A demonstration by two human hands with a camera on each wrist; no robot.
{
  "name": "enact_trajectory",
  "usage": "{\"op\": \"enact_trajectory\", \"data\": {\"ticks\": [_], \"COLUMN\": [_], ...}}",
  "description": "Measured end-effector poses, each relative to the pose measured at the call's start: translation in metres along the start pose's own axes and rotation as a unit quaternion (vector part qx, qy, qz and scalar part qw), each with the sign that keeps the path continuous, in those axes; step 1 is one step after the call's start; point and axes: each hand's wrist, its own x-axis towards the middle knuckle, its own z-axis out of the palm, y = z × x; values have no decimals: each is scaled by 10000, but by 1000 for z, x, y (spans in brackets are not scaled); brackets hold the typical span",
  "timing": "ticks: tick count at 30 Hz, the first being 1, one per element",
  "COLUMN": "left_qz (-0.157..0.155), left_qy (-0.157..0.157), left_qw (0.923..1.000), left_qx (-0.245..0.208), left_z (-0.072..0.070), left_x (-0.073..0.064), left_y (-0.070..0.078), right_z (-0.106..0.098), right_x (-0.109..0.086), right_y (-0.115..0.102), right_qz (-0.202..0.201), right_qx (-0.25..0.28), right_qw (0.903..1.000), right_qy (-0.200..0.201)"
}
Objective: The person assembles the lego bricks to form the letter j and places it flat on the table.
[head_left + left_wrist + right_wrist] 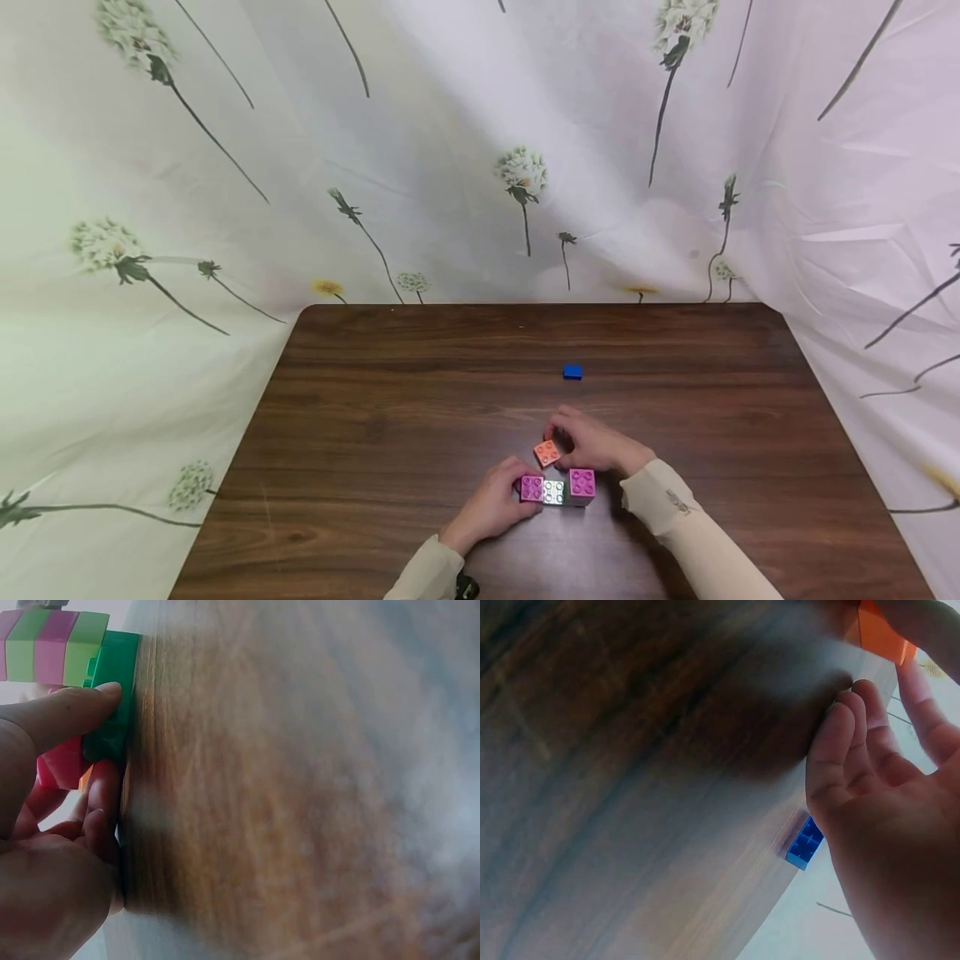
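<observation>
My left hand (491, 504) grips a low brick assembly between thumb and fingers. Its green base brick (114, 697) lies along the table, studs partly bare. One magenta brick (532, 487) sits on the base's left end. At the other end rises a stack of alternating light green and pink bricks (54, 646), with a magenta top (582, 482). Just beyond the assembly, my right hand (592, 440) pinches an orange brick (547, 453) between thumb and index finger. In the right wrist view the orange brick (883, 634) is partly cut off, and the other fingers lie bent near the tabletop.
A blue brick (573, 372) lies farther back on the dark wooden table (375, 400), beyond the right hand. Behind the table and at its sides hangs a white cloth (450, 167) printed with dandelions.
</observation>
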Motion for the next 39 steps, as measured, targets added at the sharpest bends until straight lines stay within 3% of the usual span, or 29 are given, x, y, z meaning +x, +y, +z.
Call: {"op": "enact_trajectory", "data": {"ticks": [8,17,22,33,39], "left_qz": [146,35,-12,-44,14], "left_qy": [52,-24,-25,32,62], "left_qw": [9999,10000,10000,9999,9999], "left_qx": [55,77,75,92,92], "left_z": [1,1,1,2,1], "left_x": [-1,0,0,0,-1], "left_y": [0,0,1,2,1], "right_z": [-1,-5,-14,-42,-50], "right_x": [-5,-16,-25,-50,-61], "right_y": [6,10,9,5,0], "right_qz": [172,180,195,-159,-61], "right_qx": [312,463,515,699,764], "right_qw": [9990,9979,9948,9845,9829], "right_qy": [264,415,856,1598,1674]}}
